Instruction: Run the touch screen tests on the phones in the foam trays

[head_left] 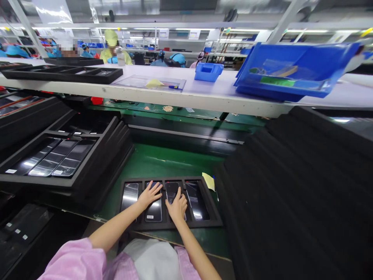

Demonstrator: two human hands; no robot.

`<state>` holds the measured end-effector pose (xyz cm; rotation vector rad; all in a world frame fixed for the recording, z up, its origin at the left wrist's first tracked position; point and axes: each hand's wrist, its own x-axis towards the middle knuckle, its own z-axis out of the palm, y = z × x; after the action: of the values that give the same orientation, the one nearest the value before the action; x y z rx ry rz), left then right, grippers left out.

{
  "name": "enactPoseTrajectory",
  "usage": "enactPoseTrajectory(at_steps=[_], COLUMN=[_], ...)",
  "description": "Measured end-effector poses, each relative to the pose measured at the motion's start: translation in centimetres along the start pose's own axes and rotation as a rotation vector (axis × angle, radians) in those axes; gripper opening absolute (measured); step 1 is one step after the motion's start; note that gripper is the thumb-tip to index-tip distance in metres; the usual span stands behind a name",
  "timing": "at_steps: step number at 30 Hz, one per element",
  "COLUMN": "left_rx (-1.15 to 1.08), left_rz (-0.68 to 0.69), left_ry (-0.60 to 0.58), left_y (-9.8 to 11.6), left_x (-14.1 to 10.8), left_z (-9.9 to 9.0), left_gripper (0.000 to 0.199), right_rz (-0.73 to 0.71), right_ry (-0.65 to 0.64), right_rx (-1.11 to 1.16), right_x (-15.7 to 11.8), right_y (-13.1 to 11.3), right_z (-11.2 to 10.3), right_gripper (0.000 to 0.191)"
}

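Note:
A black foam tray [171,226] on the green bench holds several dark-screened smartphones in side-by-side compartments. My left hand [149,195] lies with spread fingers over the second smartphone [154,210] from the left, which has a white label near its lower end. On the third smartphone [171,189], my right hand [177,206] has its thumb at the left edge and its fingers toward the right edge. This phone lies in its slot, partly covered by the hand. The leftmost smartphone [129,194] and the rightmost smartphone [197,200] lie untouched.
Stacked foam trays [87,155] with more phones stand at left; a tall black foam stack [285,194] rises at right. A yellow paper [208,181] lies beside the tray. Overhead, a white shelf [186,99] carries blue bins [208,72]. Co-workers sit beyond.

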<state>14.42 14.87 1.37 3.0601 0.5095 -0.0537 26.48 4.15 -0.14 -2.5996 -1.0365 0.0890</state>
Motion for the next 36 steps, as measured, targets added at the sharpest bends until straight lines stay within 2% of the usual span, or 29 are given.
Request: enactPoseTrajectory(at_steps=[5,20,23,26,30,33,36], left_rx=[0.004,-0.118,-0.127,-0.133,-0.162,-0.208,-0.258], left_rz=[0.029,0.076,0.015,-0.125,-0.31,-0.292,-0.226], left_ry=[0.006,-0.069,-0.051,-0.003,0.048,0.042,0.038], left_y=[0.0,-0.2,-0.3,-0.2,0.7,2.1,3.2], left_x=[0.3,0.9,-0.1,-2.1,-5.3,-7.4,-8.2], left_z=[0.2,-1.2,-1.6,-2.0,-2.0,-1.7,-1.3], left_gripper=[0.055,0.055,0.068,0.077,0.069,0.056,0.04], right_rz=[-0.016,-0.065,-0.105,-0.204,-0.287,-0.324,-0.396], right_ry=[0.016,0.039,0.065,0.114,0.102,0.043,-0.044], right_rx=[0.013,0.033,0.141,0.297,0.379,0.37,0.319], right_x=[0.3,0.0,-0.1,-0.2,-0.5,-0.9,-1.3], right_y=[0.6,1.2,2.1,3.7,6.6,8.2,8.6], right_z=[0.3,0.5,0.5,0.3,-0.7,-1.8,-2.7], right_gripper=[0.074,0.068,0.065,0.056,0.045,0.039,0.037])
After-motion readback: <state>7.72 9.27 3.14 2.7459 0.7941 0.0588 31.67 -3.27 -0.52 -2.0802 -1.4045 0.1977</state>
